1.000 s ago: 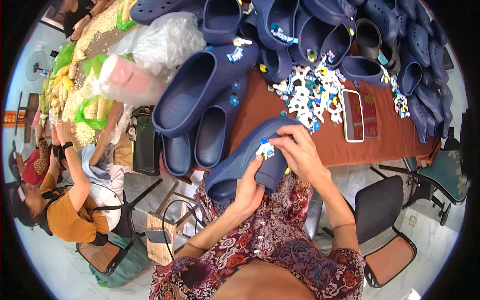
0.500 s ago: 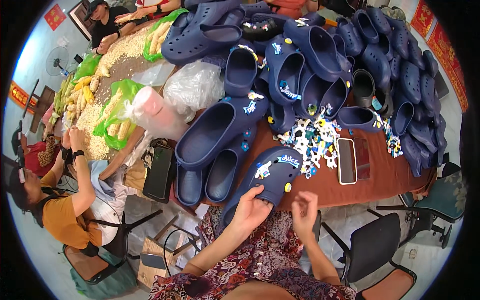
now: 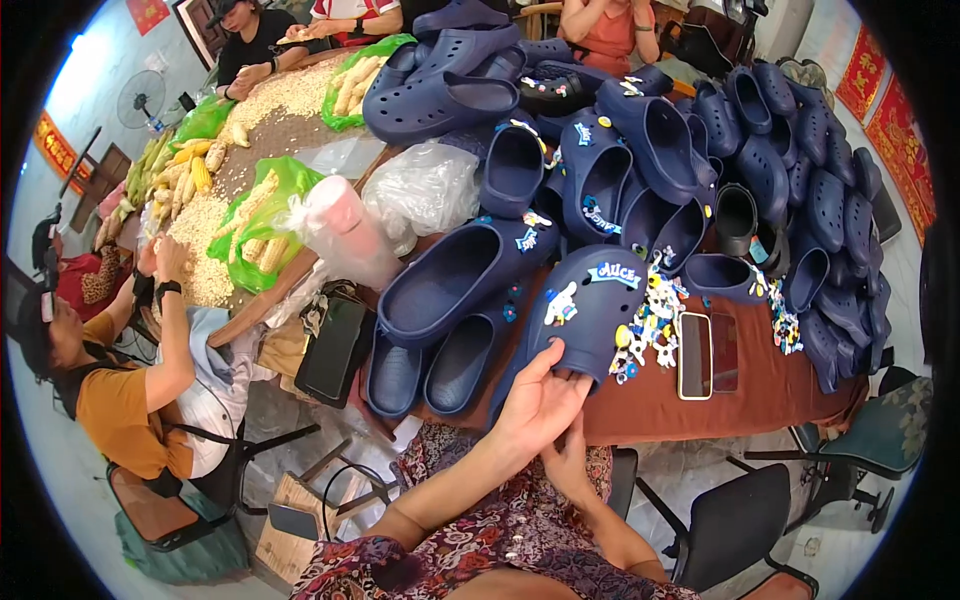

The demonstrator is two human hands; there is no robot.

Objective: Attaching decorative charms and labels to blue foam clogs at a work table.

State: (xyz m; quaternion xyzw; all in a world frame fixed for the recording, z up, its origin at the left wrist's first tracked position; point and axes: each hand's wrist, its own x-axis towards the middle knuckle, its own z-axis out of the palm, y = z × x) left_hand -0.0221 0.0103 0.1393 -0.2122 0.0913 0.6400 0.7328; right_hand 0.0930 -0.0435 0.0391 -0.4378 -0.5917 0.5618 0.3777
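Observation:
My left hand grips a navy clog at the edge of its foot opening, thumb on top and fingers tucked inside. This clog is raised with its toe away from me; a light blue banner charm and a white figure charm sit on its upper. Just below the left hand, close to the clog's opening, is my right hand; its fingers are partly hidden, so their grip does not show. Beyond the clog lies a pile of small colourful charms. Left of it, more decorated navy clogs rest on the table.
Many navy clogs are heaped at the back and right. A white-edged phone lies on the brown cloth. A pink roll in plastic stands left. Other people handle corn at the left table; chairs stand right.
My left hand has raised the clog, bringing it nearer to me. My right hand has moved left, from beside the clog to beneath the left hand. The whole view has shifted slightly.

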